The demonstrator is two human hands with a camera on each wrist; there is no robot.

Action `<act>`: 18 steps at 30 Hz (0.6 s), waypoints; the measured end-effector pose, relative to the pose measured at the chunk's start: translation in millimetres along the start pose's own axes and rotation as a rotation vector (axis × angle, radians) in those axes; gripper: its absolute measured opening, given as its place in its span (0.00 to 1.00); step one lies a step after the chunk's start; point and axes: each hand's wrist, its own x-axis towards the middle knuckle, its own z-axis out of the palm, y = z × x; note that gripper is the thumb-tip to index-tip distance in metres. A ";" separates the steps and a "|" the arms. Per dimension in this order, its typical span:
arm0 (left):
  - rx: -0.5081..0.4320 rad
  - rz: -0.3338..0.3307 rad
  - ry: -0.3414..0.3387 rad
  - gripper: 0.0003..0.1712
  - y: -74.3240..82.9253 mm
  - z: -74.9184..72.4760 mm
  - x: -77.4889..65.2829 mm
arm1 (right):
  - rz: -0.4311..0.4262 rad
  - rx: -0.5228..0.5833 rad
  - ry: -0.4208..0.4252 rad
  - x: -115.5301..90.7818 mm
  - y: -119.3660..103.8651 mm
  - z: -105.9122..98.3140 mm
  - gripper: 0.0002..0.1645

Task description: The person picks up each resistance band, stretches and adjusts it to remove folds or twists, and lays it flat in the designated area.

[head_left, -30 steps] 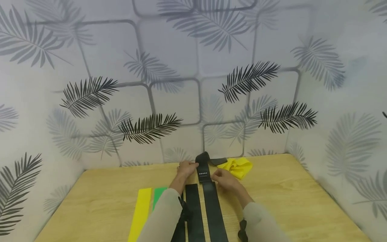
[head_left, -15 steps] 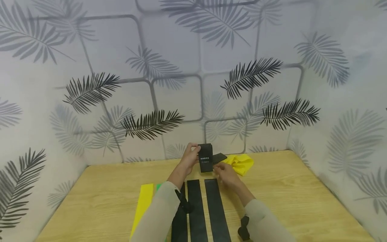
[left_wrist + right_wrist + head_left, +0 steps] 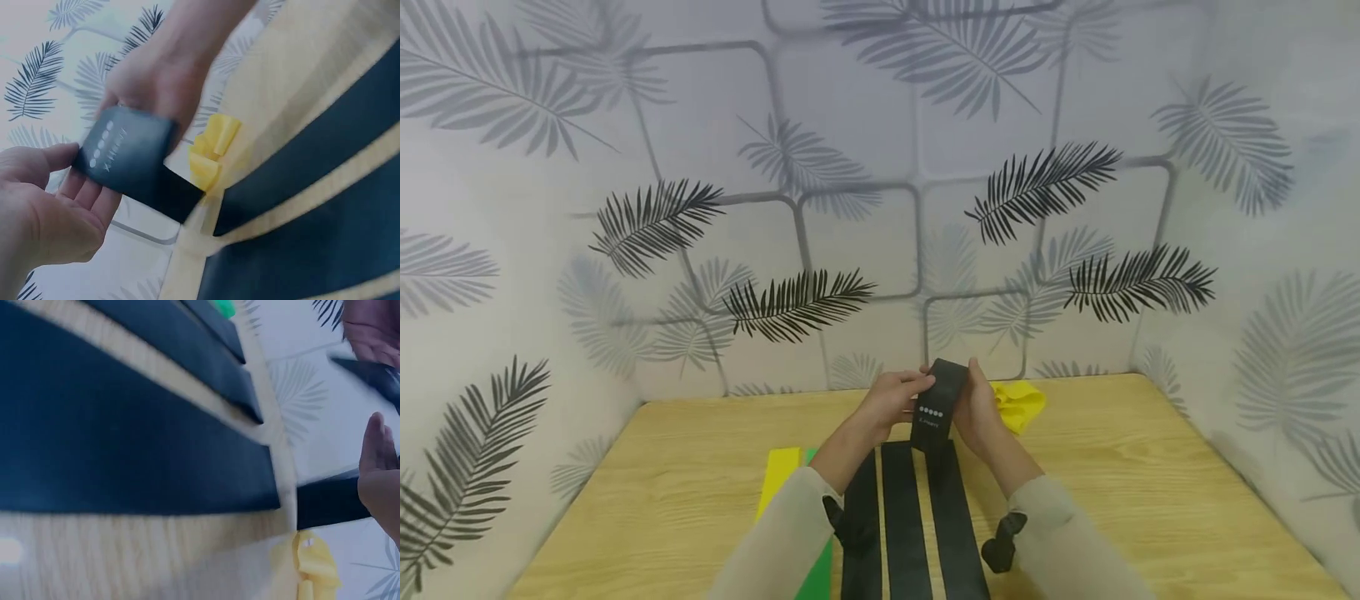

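Well left of the folded black band [image 3: 942, 390], past the yellow strip [image 3: 781, 469] and the green strip [image 3: 820, 573], the wooden tabletop [image 3: 677, 483] runs out to its slanting left edge, with elbow room. More of that green shows than half a second ago. Just left of the band is the left hand [image 3: 883, 406], thumb on the front and fingers behind, pinching it. On the band's near side, three black strips [image 3: 906, 521] lie side by side with narrow gaps. The band itself is held up, tilted now where it stood nearly straight before, its white dots facing the person; the patterned wall [image 3: 865, 225] bounds the space behind it. Along its right side the right hand [image 3: 979, 412] has risen from the lower corner; some fingers look straight, but whether they grip the band I can't tell. Right of the band sits the crumpled yellow piece [image 3: 1022, 404], near the back edge; beyond, wood stretches wide to the right edge.
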 end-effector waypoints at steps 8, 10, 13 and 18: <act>0.080 -0.020 -0.078 0.18 -25.2 3.6 -17.3 | 0.075 0.312 0.085 -5.7 -13.4 2.2 0.31; 0.093 -0.033 -0.098 0.17 -32.8 5.3 -23.1 | 0.094 0.345 0.145 -9.0 -12.9 2.2 0.27; 0.100 -0.041 -0.145 0.17 -41.0 8.2 -33.6 | 0.117 0.369 0.197 -12.3 -10.8 0.8 0.28; 0.016 -0.050 -0.293 0.19 -45.6 9.5 -49.2 | 0.097 0.336 0.153 -14.1 -12.7 -3.1 0.36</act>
